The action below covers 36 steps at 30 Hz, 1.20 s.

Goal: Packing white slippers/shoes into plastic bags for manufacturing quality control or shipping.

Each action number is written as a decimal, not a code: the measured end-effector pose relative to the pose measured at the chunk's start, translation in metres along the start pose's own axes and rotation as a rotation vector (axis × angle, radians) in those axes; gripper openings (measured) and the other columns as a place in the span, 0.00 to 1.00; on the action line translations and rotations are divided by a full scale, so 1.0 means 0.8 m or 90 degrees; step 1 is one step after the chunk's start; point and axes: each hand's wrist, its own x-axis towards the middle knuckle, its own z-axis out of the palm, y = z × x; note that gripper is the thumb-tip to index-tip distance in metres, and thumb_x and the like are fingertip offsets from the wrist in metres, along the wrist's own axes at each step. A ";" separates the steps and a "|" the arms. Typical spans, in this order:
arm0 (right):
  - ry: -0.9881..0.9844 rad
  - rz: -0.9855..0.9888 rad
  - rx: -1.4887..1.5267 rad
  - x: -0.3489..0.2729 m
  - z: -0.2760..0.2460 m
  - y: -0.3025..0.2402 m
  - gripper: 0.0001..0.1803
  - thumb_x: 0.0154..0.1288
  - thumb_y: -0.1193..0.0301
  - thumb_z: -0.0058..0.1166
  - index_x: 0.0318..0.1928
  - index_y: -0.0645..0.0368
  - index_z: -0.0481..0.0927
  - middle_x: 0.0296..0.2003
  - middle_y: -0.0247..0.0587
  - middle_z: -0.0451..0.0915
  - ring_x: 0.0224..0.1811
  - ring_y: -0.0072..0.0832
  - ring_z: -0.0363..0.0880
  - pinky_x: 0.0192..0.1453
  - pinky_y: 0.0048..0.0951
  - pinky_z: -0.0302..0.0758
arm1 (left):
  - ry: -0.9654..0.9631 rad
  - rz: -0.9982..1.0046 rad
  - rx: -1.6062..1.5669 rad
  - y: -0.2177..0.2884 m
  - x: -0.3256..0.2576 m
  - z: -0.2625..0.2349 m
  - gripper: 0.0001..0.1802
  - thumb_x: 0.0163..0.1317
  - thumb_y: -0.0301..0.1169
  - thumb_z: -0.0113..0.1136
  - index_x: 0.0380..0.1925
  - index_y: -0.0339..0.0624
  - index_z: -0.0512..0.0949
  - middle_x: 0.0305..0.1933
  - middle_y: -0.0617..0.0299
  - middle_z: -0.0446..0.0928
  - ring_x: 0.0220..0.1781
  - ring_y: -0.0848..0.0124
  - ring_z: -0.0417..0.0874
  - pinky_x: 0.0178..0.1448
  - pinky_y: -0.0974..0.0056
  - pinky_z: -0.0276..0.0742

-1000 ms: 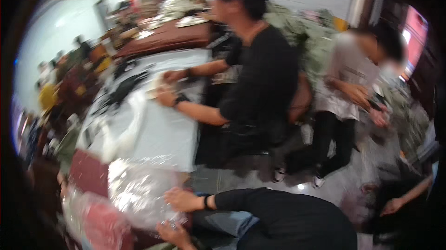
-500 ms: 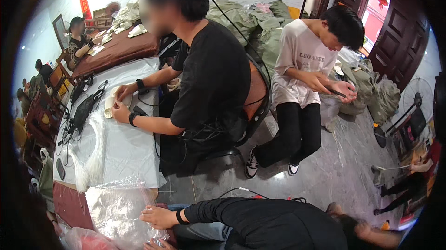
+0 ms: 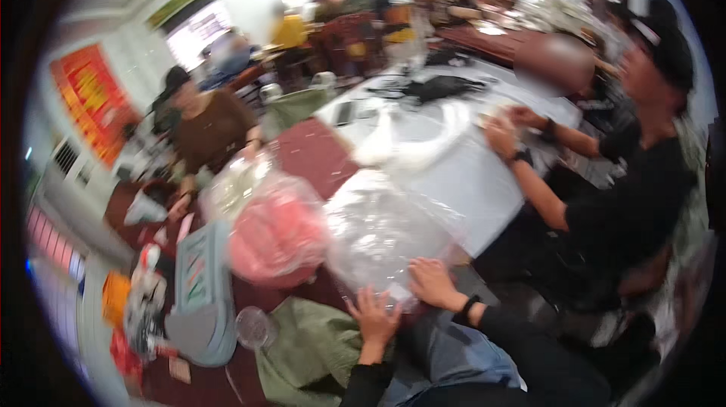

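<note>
Maroon tabletop (image 3: 311, 146), partly hidden beneath a glare-washed clear plastic bag (image 3: 378, 237). At its near edge, left hand (image 3: 376, 320) with fingers spread flat, right hand (image 3: 435, 284) palm-down, impossible to tell whether pinching film. Beyond, badly blurred white strands (image 3: 380, 138).

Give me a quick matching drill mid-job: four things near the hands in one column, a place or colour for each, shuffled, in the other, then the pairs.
1. clear plastic bag
2. wrapped bundle
3. crumpled fabric
4. round clear container

A. olive green, beside the left forearm
B. between the grey-blue object and some fabric
C. directly in front of the left hand and right hand
D. pinkish red, inside see-through plastic

Pairs: 1-C, 2-D, 3-A, 4-B
</note>
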 end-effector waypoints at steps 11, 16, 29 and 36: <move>0.006 -0.006 -0.064 0.040 -0.027 0.017 0.14 0.56 0.60 0.56 0.39 0.53 0.80 0.56 0.46 0.71 0.61 0.43 0.66 0.64 0.51 0.58 | -0.005 -0.032 -0.023 0.010 0.001 -0.018 0.27 0.53 0.47 0.60 0.54 0.55 0.74 0.62 0.46 0.65 0.67 0.46 0.60 0.68 0.31 0.42; -0.003 0.027 -0.068 0.039 -0.014 0.004 0.15 0.58 0.56 0.54 0.39 0.52 0.80 0.60 0.46 0.68 0.62 0.44 0.64 0.65 0.54 0.55 | -0.020 -0.025 -0.018 0.000 0.003 -0.005 0.23 0.53 0.45 0.60 0.50 0.55 0.77 0.63 0.44 0.64 0.68 0.44 0.58 0.69 0.33 0.45; -0.075 0.013 -0.038 0.025 -0.006 -0.025 0.10 0.54 0.63 0.56 0.31 0.55 0.81 0.47 0.46 0.77 0.48 0.43 0.74 0.54 0.44 0.67 | 0.150 0.082 -0.073 0.003 -0.014 -0.017 0.18 0.55 0.33 0.57 0.46 0.42 0.76 0.54 0.44 0.70 0.59 0.48 0.69 0.62 0.42 0.59; -0.054 -0.046 0.072 0.036 -0.040 -0.053 0.20 0.61 0.67 0.55 0.51 0.61 0.73 0.55 0.54 0.72 0.58 0.49 0.68 0.62 0.46 0.62 | 0.125 -0.051 -0.093 0.049 -0.105 -0.132 0.28 0.55 0.44 0.60 0.56 0.49 0.70 0.67 0.52 0.60 0.71 0.52 0.55 0.71 0.43 0.44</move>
